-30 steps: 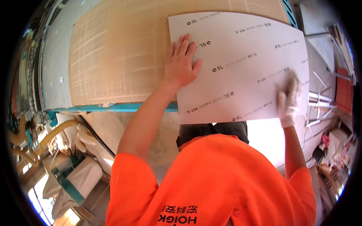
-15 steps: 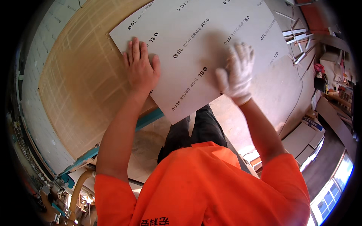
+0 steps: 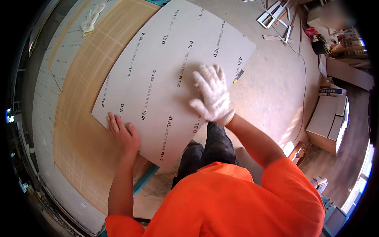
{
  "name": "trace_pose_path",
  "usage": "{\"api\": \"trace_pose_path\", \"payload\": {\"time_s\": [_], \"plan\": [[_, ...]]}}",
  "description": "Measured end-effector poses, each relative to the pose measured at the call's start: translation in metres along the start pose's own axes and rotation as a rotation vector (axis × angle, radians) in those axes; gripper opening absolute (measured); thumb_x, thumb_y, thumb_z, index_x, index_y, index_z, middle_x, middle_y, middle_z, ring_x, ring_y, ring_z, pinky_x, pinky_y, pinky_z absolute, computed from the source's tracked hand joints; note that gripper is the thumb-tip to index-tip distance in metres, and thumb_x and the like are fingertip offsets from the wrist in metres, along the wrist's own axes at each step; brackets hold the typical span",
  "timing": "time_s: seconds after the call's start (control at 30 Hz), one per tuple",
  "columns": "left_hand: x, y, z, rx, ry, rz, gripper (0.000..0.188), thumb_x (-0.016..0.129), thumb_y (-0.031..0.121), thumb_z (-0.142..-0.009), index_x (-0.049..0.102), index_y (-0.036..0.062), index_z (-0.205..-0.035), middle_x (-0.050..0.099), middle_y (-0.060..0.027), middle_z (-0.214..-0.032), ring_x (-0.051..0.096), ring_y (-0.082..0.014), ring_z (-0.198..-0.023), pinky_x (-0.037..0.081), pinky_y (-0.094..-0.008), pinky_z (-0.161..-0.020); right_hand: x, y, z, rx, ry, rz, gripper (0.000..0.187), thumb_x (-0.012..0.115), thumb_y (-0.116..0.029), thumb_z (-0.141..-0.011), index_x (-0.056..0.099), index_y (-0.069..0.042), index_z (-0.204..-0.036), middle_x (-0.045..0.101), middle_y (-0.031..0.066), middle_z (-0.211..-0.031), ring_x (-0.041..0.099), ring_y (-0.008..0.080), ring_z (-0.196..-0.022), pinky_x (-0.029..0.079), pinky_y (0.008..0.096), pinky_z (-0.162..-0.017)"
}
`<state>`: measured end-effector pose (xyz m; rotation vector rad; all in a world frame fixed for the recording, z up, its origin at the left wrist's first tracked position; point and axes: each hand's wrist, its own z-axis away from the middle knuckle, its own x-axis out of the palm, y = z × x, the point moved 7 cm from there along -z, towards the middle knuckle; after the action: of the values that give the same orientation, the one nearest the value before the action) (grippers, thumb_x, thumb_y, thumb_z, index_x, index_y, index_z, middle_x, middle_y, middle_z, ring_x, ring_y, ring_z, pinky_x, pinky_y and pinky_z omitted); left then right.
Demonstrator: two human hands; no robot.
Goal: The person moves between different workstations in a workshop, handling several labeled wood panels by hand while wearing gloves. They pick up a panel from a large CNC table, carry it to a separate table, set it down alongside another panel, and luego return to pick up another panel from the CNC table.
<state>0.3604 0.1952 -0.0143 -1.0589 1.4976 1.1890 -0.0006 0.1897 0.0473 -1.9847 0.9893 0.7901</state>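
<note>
A large grey-white panel [image 3: 158, 75] with dark print lies on top of a tan board [image 3: 79, 114] and juts past its edge toward my legs. My bare left hand [image 3: 123, 132] rests by the panel's near left corner, fingertips laid on its surface. Nearer the right edge, my right hand [image 3: 213, 94], in a white knit glove, lies flat with the fingers spread. Neither hand grips anything that I can see. A small dark object with a yellow end [image 3: 238, 76] is at the panel's right edge; its kind is unclear.
A loose white glove [image 3: 92, 19] lies on the printed sheet at the far left. Pale metal frames [image 3: 276, 17] stand on the floor at the far right. A cable [image 3: 304, 87] runs along the floor there, near a large carton [image 3: 327, 120]. A teal edge [image 3: 146, 177] shows below the panel.
The view has shifted, bringing the loose glove and the small dark object into sight. In the picture, the panel and both hands sit farther left and lower; both hands stay on the panel.
</note>
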Motion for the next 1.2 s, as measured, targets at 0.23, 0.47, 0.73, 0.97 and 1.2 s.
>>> {"api": "trace_pose_path", "payload": {"time_s": [0.23, 0.47, 0.73, 0.97, 1.2], "plan": [[0.002, 0.003, -0.002, 0.082, 0.015, 0.008, 0.064, 0.050, 0.019, -0.096, 0.034, -0.0124, -0.150, 0.023, -0.0304, -0.163, 0.022, -0.0496, -0.151, 0.019, -0.0573, -0.123, -0.061, 0.313, -0.045, 0.421, 0.171, 0.276, 0.071, 0.057, -0.049, -0.096, 0.045, -0.005, -0.150, 0.039, 0.0275, -0.156, 0.029, 0.0442, -0.150, 0.018, 0.0575, -0.123], [0.012, 0.018, -0.036, -0.215, -0.026, -0.026, 0.059, 0.050, 0.022, -0.099, 0.039, -0.0110, -0.147, 0.026, -0.0293, -0.162, 0.026, -0.0489, -0.148, 0.023, -0.0562, -0.121, -0.080, 0.244, -0.047, 0.218, 0.256, 0.044, 0.063, 0.064, -0.036, -0.092, 0.052, 0.003, -0.140, 0.051, 0.0269, -0.144, 0.044, 0.0454, -0.139, 0.028, 0.0597, -0.119], [0.053, 0.200, -0.187, -0.002, -0.065, -0.090, 0.072, 0.056, 0.035, -0.096, 0.039, -0.0117, -0.147, 0.021, -0.0286, -0.164, 0.017, -0.0463, -0.153, 0.013, -0.0587, -0.123, -0.044, 0.217, -0.067, 0.129, -0.132, -0.041, 0.071, 0.060, -0.055, -0.092, 0.055, -0.003, -0.140, 0.052, 0.0237, -0.144, 0.046, 0.0432, -0.137, 0.023, 0.0654, -0.119], [0.053, 0.209, -0.193, 0.013, -0.081, -0.050, 0.074, 0.058, 0.035, -0.092, 0.039, -0.0124, -0.146, 0.021, -0.0306, -0.163, 0.017, -0.0475, -0.153, 0.013, -0.0618, -0.122, -0.029, 0.281, -0.088, -0.012, -0.457, -0.320, 0.086, 0.060, -0.051, -0.095, 0.029, 0.002, -0.157, 0.026, 0.0285, -0.163, 0.022, 0.0467, -0.152, 0.022, 0.0467, -0.126], [0.049, 0.207, -0.181, -0.018, -0.053, -0.017, 0.079, 0.064, 0.036, -0.084, 0.043, -0.0118, -0.143, 0.024, -0.0338, -0.160, 0.019, -0.0502, -0.151, 0.016, -0.0629, -0.121, 0.125, 0.220, -0.269, -0.154, -0.485, -0.361, 0.089, 0.063, -0.050, -0.093, 0.027, 0.001, -0.156, 0.024, 0.0276, -0.162, 0.024, 0.0441, -0.151, 0.027, 0.0476, -0.123]]}}
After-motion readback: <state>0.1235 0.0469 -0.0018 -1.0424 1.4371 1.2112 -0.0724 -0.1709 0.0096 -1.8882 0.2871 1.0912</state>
